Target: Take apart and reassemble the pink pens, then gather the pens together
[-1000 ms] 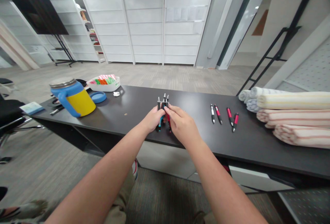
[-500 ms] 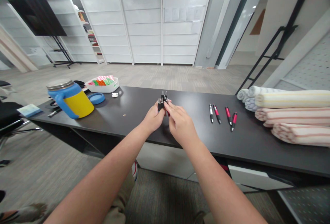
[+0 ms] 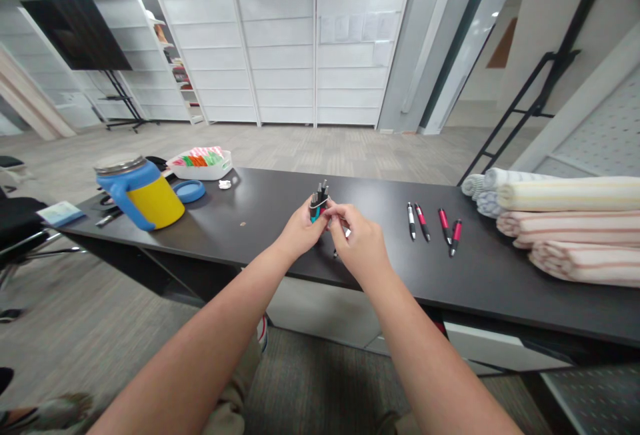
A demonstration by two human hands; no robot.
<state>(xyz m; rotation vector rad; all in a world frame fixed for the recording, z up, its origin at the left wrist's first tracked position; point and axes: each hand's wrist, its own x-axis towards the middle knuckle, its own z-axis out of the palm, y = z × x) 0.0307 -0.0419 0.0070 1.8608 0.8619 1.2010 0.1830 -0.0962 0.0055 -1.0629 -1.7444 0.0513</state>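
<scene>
My left hand [image 3: 300, 228] is closed around a bundle of pens [image 3: 315, 211], tips upward, above the dark desk. A thin pale loop, like a rubber band [image 3: 320, 205], runs around the pens near the top. My right hand [image 3: 361, 238] is against the bundle's right side, thumb and fingers pinched together; what they grip is mostly hidden. Below its fingers a bit of white and a pen-like tip [image 3: 335, 253] show; I cannot tell whether they belong to the bundle. Apart to the right lie a white-and-black pen [image 3: 411, 221] and several red-and-black pens [image 3: 444, 225].
Rolled striped cloths [image 3: 575, 225] are stacked at the desk's right end. On the left stand a blue-and-yellow mug [image 3: 150, 198], a blue lid [image 3: 190, 191] and a white basket [image 3: 200, 171] of colourful packets. A small white scrap [image 3: 225, 184] lies near the basket.
My right hand's fingers have shifted from lying over the bundle to a pinch at its side. The bundle has turned, showing a teal pen part and the pale loop more clearly.
</scene>
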